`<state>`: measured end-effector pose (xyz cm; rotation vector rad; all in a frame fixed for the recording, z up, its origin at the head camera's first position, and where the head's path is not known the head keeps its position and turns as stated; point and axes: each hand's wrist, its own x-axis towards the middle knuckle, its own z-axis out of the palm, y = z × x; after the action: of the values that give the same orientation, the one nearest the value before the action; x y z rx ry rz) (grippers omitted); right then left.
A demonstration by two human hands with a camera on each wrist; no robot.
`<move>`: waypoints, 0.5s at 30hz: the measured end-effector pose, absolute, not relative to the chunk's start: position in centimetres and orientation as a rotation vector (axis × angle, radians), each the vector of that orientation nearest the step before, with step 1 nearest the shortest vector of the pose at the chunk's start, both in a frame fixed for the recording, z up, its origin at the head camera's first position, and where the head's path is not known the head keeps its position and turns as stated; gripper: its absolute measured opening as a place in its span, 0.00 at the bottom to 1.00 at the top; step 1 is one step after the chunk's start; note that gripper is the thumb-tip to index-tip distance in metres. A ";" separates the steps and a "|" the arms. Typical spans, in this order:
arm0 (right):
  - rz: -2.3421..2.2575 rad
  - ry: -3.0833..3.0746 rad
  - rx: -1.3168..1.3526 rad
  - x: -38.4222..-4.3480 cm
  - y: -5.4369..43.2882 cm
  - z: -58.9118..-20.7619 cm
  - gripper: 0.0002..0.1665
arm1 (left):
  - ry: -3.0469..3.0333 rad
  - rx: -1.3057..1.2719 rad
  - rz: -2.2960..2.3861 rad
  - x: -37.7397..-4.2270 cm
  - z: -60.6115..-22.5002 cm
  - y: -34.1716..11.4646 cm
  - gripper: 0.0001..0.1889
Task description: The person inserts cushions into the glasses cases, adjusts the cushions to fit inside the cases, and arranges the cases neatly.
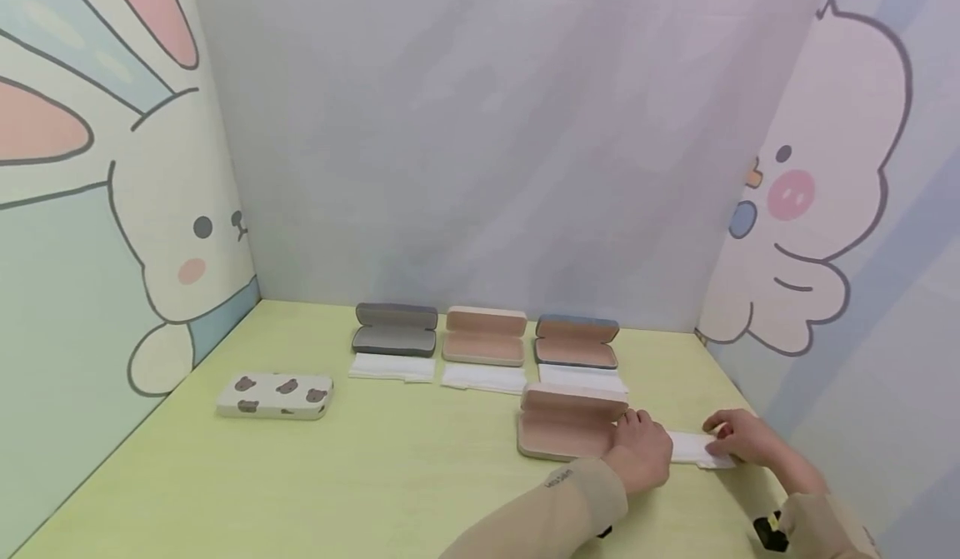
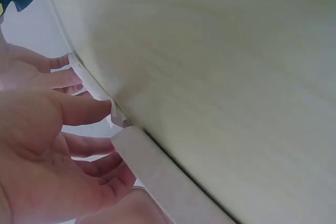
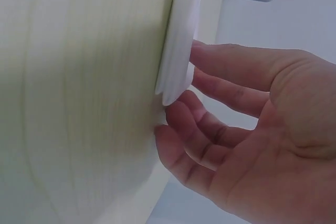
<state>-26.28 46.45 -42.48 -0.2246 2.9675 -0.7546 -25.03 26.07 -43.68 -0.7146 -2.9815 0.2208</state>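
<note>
A folded white cloth (image 1: pixel 686 447) lies flat at the right of the table, beside an open glasses case (image 1: pixel 562 436) with a pink lining. My left hand (image 1: pixel 641 452) pinches the cloth's left end, close against the case's right side; in the left wrist view its thumb (image 2: pixel 86 109) is on the cloth by the case corner. At the other end, my right hand (image 1: pixel 752 440) holds the cloth between thumb and fingers. The right wrist view shows the thumb on the folded layers of the cloth (image 3: pixel 181 40), with fingers curled near its end.
Behind stand three open glasses cases, grey (image 1: pixel 394 341), pink (image 1: pixel 483 348) and blue-edged (image 1: pixel 576 352). Folded white cloths (image 1: pixel 392 367) lie before them. A closed case with bear prints (image 1: pixel 275 396) sits at the left. Printed walls (image 1: pixel 480 142) border the table (image 1: pixel 337 484).
</note>
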 end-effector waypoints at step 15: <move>-0.774 2.973 -0.199 -25.8 46.6 -42.8 0.12 | -3.110 -0.569 -0.043 -24.7 -43.6 26.6 0.16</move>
<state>-25.84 46.59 -42.84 -0.1992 2.9726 -0.7742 -24.74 26.60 -43.57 -0.5689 -3.1097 -0.0428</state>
